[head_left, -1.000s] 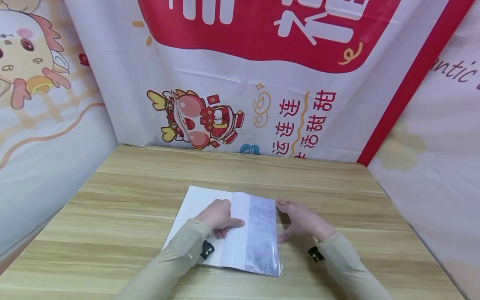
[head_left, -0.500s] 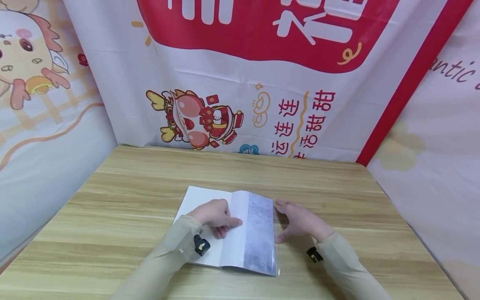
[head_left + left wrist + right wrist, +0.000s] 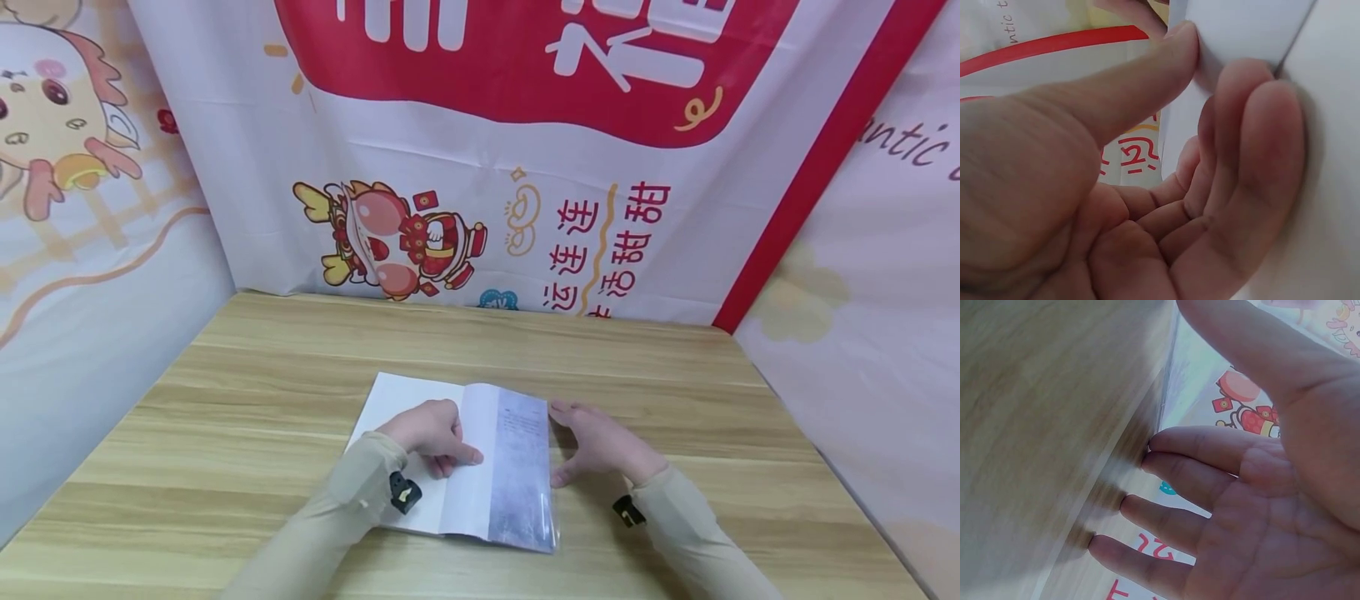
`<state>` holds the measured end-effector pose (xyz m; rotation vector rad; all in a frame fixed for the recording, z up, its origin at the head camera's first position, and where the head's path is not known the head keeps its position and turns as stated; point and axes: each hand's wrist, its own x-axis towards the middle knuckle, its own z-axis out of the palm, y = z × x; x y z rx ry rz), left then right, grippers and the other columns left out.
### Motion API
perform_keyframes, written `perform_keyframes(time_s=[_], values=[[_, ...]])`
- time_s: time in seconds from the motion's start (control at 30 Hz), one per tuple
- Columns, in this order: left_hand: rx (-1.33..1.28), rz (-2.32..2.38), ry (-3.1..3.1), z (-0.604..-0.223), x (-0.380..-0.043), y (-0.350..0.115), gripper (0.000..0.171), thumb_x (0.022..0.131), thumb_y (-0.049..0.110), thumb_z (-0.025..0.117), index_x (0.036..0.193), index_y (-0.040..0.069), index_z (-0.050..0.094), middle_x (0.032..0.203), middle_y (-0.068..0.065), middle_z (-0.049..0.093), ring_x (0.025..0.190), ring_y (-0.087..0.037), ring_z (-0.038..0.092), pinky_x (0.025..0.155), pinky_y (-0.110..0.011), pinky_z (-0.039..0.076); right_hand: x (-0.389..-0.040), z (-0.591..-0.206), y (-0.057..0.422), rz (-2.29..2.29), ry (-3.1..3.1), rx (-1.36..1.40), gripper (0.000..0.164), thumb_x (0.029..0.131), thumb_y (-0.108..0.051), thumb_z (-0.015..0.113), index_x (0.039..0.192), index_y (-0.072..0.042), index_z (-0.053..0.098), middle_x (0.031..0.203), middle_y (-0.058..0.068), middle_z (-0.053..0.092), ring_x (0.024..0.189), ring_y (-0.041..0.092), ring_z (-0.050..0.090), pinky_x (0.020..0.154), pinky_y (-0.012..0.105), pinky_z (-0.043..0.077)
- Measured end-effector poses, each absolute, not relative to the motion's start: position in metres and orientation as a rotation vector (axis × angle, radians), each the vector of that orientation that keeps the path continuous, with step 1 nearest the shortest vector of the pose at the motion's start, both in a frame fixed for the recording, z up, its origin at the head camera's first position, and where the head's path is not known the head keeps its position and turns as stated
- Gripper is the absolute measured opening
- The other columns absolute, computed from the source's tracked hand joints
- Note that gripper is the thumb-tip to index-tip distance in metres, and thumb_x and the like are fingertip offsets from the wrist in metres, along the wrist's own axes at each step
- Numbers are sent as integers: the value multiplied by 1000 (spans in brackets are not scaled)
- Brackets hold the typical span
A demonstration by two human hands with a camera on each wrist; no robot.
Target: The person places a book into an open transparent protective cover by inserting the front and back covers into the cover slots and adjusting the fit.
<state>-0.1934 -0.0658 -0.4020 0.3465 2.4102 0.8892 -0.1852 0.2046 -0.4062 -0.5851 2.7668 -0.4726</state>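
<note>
Our left hand [image 3: 435,435] bends its fingers onto the white page of an opened booklet [image 3: 408,396], fingertips beside the fold, while the thumb lies out against the white flap [image 3: 467,508]; we cannot tell whether it pinches the flap or only presses it. Our right hand [image 3: 606,442] is released, fingers spread and fairly straight, fingertips down on the wooden table [image 3: 300,350], with thumb and index finger at the booklet's right edge. That booklet lies on the near half of the table, between our hands, with a grey-blue panel [image 3: 517,479] of small print to the right of the flap and clear film [image 3: 557,533] showing at the lower right corner. Beyond the table hangs a red and white banner [image 3: 465,154] with cartoon figures and lettering
</note>
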Motion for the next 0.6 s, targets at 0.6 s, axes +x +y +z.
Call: perform_keyframes(time_s=[0.6], values=[[332,891,2483,-404,-191,-61,36,78,23,86,66,4,58,53,-6,61,44,-14,59,45,-25,52,-184,-406,206,-483,2749,-597,109,59,-37,93,144,7,40,152,22,35,137,45,30,113,55,25]])
